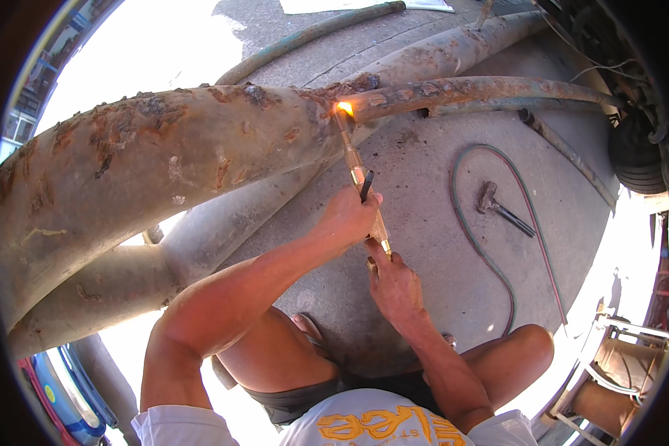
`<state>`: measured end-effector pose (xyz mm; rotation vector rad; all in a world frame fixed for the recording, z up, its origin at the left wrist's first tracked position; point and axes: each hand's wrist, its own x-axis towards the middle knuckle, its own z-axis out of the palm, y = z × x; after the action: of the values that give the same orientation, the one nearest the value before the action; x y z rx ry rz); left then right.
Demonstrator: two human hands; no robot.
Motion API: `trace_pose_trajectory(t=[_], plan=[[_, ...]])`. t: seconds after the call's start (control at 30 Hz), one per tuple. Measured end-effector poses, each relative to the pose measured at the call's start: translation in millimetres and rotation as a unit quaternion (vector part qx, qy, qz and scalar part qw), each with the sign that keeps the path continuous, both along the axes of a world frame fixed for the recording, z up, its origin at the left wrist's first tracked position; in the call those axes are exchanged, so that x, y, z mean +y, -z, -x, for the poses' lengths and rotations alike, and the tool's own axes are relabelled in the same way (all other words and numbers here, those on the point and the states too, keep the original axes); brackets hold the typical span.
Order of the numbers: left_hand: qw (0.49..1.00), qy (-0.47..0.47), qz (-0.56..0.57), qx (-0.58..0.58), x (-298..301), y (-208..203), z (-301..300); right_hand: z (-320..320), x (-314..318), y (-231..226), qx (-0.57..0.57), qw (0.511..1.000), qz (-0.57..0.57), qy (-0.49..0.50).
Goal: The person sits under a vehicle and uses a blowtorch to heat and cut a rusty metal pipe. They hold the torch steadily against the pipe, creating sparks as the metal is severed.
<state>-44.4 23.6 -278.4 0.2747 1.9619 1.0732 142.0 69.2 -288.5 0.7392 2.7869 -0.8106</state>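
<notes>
Concrete ground (424, 171), sunlit, outdoors. Brass cutting torch (358, 172): gripped mid-shaft by left hand (347, 218), fingers closed around it; right hand (394, 286) closed on its lower end, just behind the left. Torch flame (344, 108) beyond both hands, touching the rusty pipe (163, 149) at its joint. Hammer (498, 207) and looped hose (490, 260) on ground to the right of the hands.

Outdoor repair yard: rusty pipes (163, 149), hoses (490, 253), hammer (498, 208) on concrete.
</notes>
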Motion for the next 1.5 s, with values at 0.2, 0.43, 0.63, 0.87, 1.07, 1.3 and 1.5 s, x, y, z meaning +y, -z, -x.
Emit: trace_pose_trajectory(t=[0.2,0.43,0.63,0.87,1.07,1.3,1.5], plan=[[1.000,-0.008,-0.004,-0.009,-0.2,-4.8,-2.2,-0.3,-0.3,2.0,0.006,1.000,-0.014,-0.006],[0.999,0.034,0.000,-0.033,-0.5,-12.2,3.7,0.1,-0.1,1.2,0.005,1.000,-0.004,0.003],[0.999,0.014,-0.009,-0.040,0.1,-14.8,2.5,-1.8,1.2,1.1,0.089,0.995,0.043,0.000],[1.000,0.009,-0.004,-0.013,-0.3,-10.9,0.1,-1.9,1.6,1.0,0.104,0.993,0.052,-0.006],[1.000,0.008,0.016,-0.008,0.8,-13.8,-1.1,-1.7,3.7,5.1,0.103,0.993,0.047,-0.009],[0.998,0.039,0.001,-0.039,1.1,-15.1,2.9,-2.9,5.8,8.4,0.100,0.994,0.047,-0.005],[1.000,-0.014,-0.019,-0.013,2.2,-2.9,-3.7,-3.8,8.5,10.6,0.102,0.994,0.049,-0.007]])
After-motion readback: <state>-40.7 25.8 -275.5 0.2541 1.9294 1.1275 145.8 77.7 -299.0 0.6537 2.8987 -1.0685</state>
